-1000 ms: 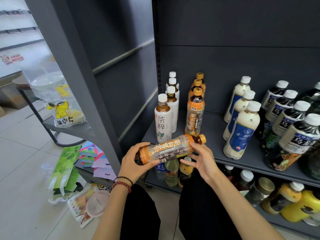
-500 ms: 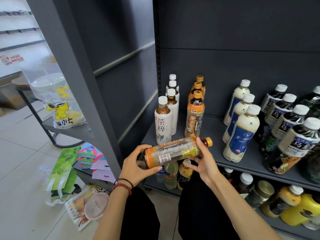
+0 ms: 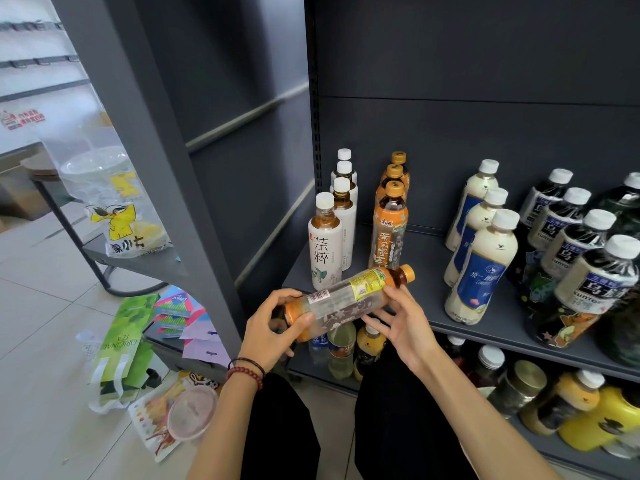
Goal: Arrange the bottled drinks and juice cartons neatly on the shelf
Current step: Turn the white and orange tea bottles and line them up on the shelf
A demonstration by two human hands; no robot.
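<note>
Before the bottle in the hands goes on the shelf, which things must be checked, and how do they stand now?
1. Grip: left hand and right hand both hold the orange tea bottle: ok.
2. Its orange cap on: ok.
3. Bottle upright: not ok, it lies sideways.
4. The matching row found on the shelf: ok.
5. Free space in front of that row: cannot tell, the bottle hides it.

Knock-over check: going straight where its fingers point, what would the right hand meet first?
The tea bottle the right hand holds; beyond it, probably the standing front white-label bottle or front orange-label bottle; depth unclear.
</note>
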